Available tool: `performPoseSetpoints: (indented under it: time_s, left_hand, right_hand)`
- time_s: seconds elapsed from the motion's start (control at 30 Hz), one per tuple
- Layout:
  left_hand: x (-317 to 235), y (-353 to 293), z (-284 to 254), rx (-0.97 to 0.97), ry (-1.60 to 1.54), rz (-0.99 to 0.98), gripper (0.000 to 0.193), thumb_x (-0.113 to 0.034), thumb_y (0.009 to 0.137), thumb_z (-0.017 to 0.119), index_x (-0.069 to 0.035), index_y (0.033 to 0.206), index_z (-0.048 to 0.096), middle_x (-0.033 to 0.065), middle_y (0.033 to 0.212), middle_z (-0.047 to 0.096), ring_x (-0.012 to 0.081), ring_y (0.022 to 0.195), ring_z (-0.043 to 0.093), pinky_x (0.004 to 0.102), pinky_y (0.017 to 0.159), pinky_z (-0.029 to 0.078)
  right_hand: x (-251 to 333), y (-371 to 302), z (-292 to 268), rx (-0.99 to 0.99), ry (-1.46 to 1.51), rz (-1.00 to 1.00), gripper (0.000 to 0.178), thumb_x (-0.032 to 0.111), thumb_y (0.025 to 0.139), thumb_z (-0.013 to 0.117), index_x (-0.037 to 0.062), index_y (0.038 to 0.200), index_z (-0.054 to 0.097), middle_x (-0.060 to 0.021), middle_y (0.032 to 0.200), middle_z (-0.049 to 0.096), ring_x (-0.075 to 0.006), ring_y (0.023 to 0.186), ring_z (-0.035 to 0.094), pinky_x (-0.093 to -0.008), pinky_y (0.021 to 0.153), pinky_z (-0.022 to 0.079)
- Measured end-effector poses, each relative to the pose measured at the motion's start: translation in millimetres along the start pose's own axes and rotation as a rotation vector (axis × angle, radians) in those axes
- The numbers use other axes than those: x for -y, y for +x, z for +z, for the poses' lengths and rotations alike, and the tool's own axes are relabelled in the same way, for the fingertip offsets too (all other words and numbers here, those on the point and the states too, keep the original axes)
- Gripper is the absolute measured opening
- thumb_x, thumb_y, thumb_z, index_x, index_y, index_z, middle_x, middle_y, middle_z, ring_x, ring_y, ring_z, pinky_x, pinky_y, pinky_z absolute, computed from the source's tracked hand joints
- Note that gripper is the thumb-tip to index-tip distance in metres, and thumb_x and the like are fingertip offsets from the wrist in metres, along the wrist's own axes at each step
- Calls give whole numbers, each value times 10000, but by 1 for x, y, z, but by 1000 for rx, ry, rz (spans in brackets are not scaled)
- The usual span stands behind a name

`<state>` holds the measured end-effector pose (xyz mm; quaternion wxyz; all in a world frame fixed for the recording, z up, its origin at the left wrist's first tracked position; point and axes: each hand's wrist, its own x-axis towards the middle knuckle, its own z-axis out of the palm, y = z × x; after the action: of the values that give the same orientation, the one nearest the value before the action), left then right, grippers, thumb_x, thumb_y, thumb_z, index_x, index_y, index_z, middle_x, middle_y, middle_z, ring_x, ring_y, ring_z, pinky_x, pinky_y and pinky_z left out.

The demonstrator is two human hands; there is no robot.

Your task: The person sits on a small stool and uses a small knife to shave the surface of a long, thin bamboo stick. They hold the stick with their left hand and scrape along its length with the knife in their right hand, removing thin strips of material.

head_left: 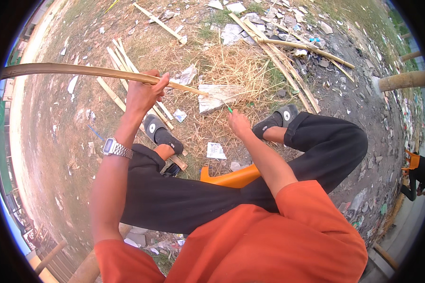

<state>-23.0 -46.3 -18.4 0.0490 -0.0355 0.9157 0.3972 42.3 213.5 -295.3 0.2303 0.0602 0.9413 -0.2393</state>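
My left hand (145, 95) is closed around a long split bamboo strip (97, 70), which reaches out past the left side. The strip's thin end rests on or just above a pale, grained block (217, 100) on the ground. Close to the block's near right corner, my right hand (240, 123) is closed on a small tool with a green handle (230, 110). Its thin front part points at the block, but is too small to identify surely. Dry straw-like shavings (243, 66) lie heaped around and beyond the block.
Several bamboo strips (123, 61) lie left of my feet, and longer ones (283, 66) at the far right. An orange plastic seat (231, 178) shows beneath my legs. Paper scraps and rubble (326, 28) litter the ground. A bamboo pole (403, 81) juts in at right.
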Motion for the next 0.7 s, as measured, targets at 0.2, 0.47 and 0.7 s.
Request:
performPoseSetpoints:
  time_s: [0.2,0.47,0.7]
  left_hand:
    - [-8,-3,3,79,25,123,343,-306,921,657,-11,754,606,42,617,623,84,547,614,241,505,473]
    - [-11,-14,6,203,-117,181,149,-131,853,710,5,891,662,-10,647,609,32,586,515,218,514,403]
    - [-23,-18,-3,249,19,189,158,-62,811,724,10,942,673,14,666,634,46,603,532,236,530,417]
  right_hand:
    - [24,-13,-26,97,166,38,444,384,993,397,-26,1117,513,-342,1018,618,-495,972,611,-561,857,483]
    - [145,-91,-125,84,511,-194,418,376,1000,380,-18,1101,478,-331,878,632,-499,891,616,-567,804,464]
    - [140,-108,-154,89,462,-211,393,351,1003,393,-26,1080,472,-332,819,619,-511,847,605,-567,757,448]
